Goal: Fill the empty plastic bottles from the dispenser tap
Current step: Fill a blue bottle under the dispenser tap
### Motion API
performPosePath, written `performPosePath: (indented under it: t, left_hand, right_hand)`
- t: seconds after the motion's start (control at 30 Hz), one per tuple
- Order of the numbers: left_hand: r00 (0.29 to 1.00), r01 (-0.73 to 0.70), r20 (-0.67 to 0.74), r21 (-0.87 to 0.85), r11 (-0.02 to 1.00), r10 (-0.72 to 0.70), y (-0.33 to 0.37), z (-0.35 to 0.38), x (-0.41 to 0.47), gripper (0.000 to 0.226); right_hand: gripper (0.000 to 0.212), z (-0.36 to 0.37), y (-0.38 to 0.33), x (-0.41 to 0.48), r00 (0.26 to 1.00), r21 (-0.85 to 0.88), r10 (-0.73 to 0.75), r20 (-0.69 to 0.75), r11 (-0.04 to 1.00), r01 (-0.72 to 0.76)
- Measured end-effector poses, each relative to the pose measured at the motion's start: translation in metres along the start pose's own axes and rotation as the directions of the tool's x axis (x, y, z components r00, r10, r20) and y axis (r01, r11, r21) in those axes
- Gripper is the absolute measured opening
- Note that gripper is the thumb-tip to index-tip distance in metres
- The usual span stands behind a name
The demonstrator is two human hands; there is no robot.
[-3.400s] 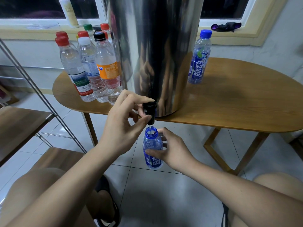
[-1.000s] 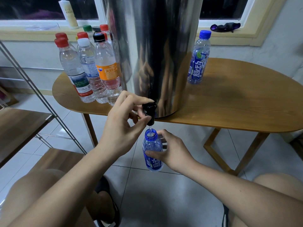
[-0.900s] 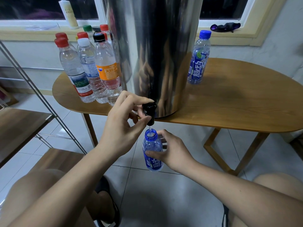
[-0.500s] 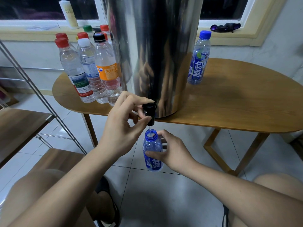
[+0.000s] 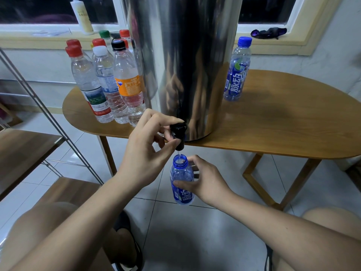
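Observation:
A tall steel dispenser (image 5: 187, 61) stands on the wooden table (image 5: 283, 130), its black tap (image 5: 178, 136) hanging over the front edge. My left hand (image 5: 146, 151) pinches the tap between thumb and fingers. Water runs from the tap into an uncapped blue bottle (image 5: 182, 180), held upright just under the spout by my right hand (image 5: 205, 178), whose fingers curl round its body. A capped blue bottle (image 5: 237, 71) stands on the table right of the dispenser. Several capped clear bottles (image 5: 109, 83) stand in a group to its left.
A metal-framed wooden shelf (image 5: 23, 149) stands at the left, close to my left arm. A white bottle (image 5: 82, 14) and a dark cloth (image 5: 268, 33) lie on the window sill. My knees and the tiled floor (image 5: 195, 241) fill the lower view.
Both hands have kept their places. Water keeps running into the blue bottle, which sits slightly lower than 3.4 s ago.

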State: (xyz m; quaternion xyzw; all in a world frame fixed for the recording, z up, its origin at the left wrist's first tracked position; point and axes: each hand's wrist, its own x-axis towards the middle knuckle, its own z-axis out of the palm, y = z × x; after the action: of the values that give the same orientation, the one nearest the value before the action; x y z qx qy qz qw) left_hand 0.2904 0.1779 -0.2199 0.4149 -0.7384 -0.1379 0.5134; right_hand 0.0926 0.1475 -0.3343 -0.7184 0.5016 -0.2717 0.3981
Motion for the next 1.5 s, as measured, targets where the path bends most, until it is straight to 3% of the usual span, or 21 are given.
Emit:
performPosePath:
  t: [1.5]
  left_hand:
    - [1.000,0.004,0.004,-0.015,1.000,-0.004,-0.0008,0.0002,0.0003,0.044]
  right_hand:
    - [0.067,0.0005,0.0012,0.0019,1.000,-0.011,0.014,0.005,1.000,-0.014]
